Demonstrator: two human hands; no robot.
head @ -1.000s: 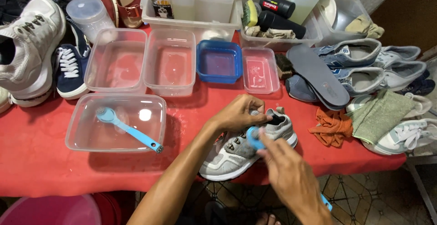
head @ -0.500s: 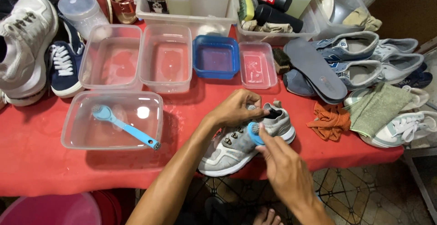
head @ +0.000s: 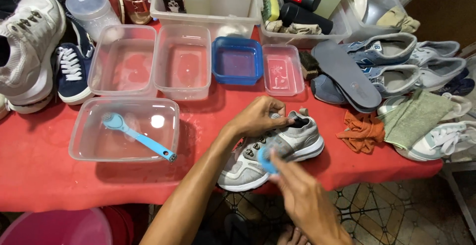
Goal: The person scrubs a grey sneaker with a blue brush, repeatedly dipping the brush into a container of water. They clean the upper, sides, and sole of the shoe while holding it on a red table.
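Two hands of mine are on one grey sneaker, which lies on its side at the near edge of the red table, toe toward me and to the left, heel up and to the right.

Biggest change first: the whole scene sits a little lower and nearer than a second ago, so my head has tipped down toward the shoe. The table, the clear tub of water at near left with its spare blue brush inside, the two empty clear tubs behind it and the blue tub have not shifted among themselves.

Next, the shoe itself: it rests in almost the same spot, only turned slightly so more of its side faces me.

My left hand keeps its place, fingers clenched over the collar and tongue, pinning the sneaker against the cloth.

Smallest change: my right hand has slid from the heel side down toward the lace eyelets. Its fingers are closed around a small blue round brush, whose head is blurred with motion and presses on the shoe's side panel. I judge that the scrubbing is under way and moving forward along the upper.

At far right, insoles, an orange rag and a green cloth lie untouched.
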